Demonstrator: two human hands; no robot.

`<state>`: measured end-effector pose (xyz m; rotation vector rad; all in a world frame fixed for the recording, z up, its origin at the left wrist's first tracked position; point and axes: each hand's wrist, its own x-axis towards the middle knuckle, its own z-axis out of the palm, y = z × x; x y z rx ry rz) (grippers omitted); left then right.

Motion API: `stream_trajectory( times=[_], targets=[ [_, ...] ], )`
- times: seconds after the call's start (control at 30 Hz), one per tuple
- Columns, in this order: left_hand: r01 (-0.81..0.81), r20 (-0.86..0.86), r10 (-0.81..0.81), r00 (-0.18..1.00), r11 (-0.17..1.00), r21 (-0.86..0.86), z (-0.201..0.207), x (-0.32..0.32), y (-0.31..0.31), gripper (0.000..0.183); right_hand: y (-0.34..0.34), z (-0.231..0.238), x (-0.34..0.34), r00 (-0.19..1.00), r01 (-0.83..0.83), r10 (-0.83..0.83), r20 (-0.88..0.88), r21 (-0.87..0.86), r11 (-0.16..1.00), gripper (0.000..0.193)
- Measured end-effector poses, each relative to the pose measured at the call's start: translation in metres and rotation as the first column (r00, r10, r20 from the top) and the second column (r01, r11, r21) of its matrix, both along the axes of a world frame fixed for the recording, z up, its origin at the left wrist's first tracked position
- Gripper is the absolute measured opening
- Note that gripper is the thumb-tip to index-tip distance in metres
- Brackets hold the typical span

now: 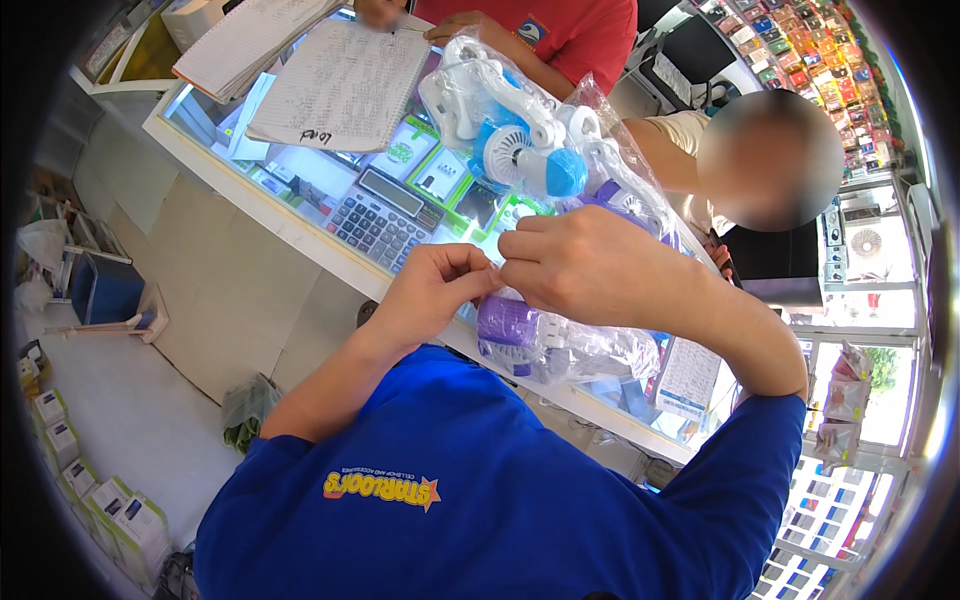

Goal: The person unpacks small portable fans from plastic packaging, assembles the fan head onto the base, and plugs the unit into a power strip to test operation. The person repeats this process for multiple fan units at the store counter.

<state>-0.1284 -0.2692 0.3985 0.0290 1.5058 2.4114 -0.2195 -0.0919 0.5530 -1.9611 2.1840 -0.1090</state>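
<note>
Pinching fingers (pixel 475 284) at bagged purple fan (pixel 508 322); handwritten notebook (pixel 345 85), yellow-lettered shirt (pixel 480 535)

The single head view looks from the wearer's head steeply downward, over a royal-blue short-sleeved cloth shirt (pixel 480 500) that fills the lower middle at close range. The bare left hand (pixel 428 292) and bare right hand (pixel 580 260) lie near mid-picture, within arm's reach. Beyond, the white-edged glass-topped bench (pixel 265 202) slants from upper left to lower right. The wide fisheye bends straight edges inside a dark round border, with a colourful packet-hung wall (pixel 815 65) farthest off, upper right.
</note>
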Motion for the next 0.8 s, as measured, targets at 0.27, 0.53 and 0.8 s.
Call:
stream_trajectory(
  times=[0.27, 0.53, 0.8],
  targets=[
    [-0.037, 0.063, 0.026, 0.998, 0.983, 0.182, -0.002, 0.001, 0.014, 0.016, 0.007, -0.013, -0.002, 0.995, -0.017, 0.029, 0.09, -0.13, 0.991, 0.023],
    [-0.132, 0.034, 0.129, 0.991, 0.98, 0.147, 0.002, 0.011, 0.021, 0.018, 0.022, -0.025, 0.005, 0.99, 0.055, -0.019, 0.141, -0.258, 0.964, 0.023],
    [-0.168, 0.076, 0.157, 0.985, 0.968, 0.187, 0.001, 0.015, 0.029, 0.018, 0.029, -0.025, 0.015, 0.991, 0.07, -0.031, 0.132, -0.305, 0.95, 0.021]
  ],
)
